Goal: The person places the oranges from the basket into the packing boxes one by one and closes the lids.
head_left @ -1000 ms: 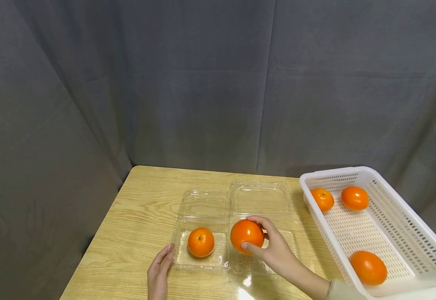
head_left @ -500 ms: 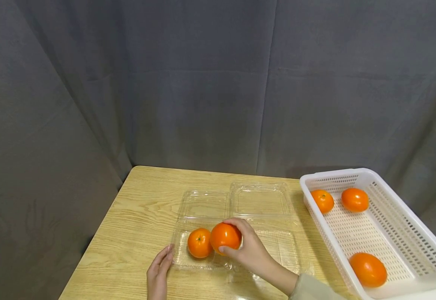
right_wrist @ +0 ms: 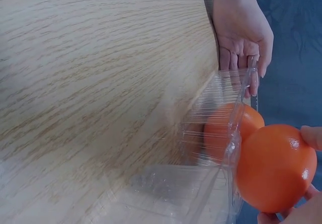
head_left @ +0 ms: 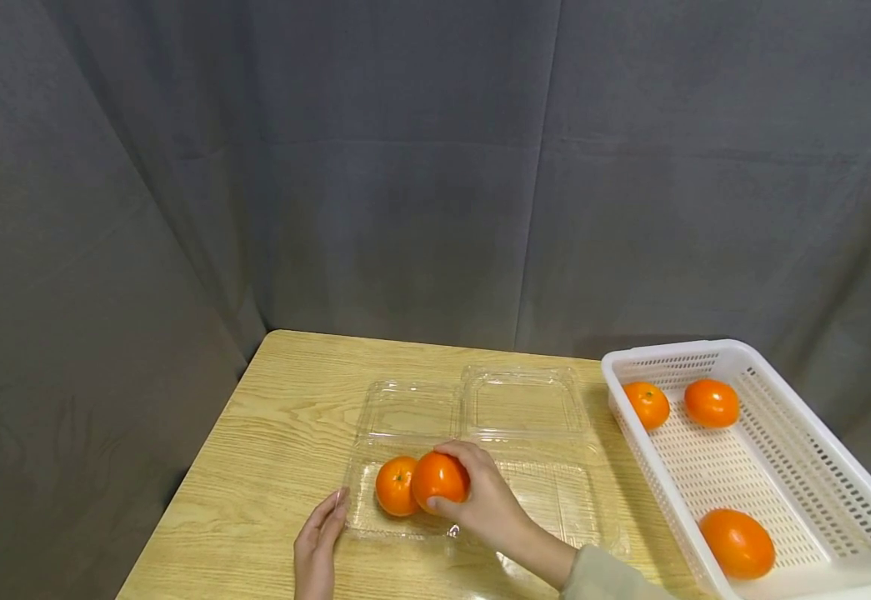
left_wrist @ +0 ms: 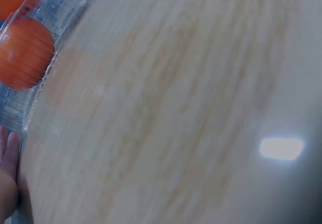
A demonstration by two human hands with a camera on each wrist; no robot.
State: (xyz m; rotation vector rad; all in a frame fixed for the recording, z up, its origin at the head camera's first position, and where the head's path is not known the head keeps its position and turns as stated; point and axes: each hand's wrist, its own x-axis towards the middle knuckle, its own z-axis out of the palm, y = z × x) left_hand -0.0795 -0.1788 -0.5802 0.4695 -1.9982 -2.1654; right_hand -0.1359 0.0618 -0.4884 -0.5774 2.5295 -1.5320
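Observation:
My right hand (head_left: 486, 504) grips a glossy orange (head_left: 438, 479) with fingers behind and thumb in front. It is over the left clear plastic clamshell container (head_left: 360, 521), against or just in front of another orange (head_left: 394, 487) inside that container. In the right wrist view the held orange (right_wrist: 276, 168) overlaps the container's rim; whether it touches the bottom cannot be seen. My left hand (head_left: 318, 542) holds the container's left edge; in the right wrist view the left hand (right_wrist: 244, 38) has the rim between thumb and fingers.
A second open clear clamshell container (head_left: 555, 500) lies to the right, its lid folded back like the left one's. Further right, a white perforated basket (head_left: 660, 467) holds three oranges (head_left: 738, 543). Wooden table (head_left: 255, 467) and grey curtain (head_left: 405, 167) surround these.
My right hand has carried its orange leftward, from over the right container to the left one, beside the orange there. The left hand has stayed at the container's edge.

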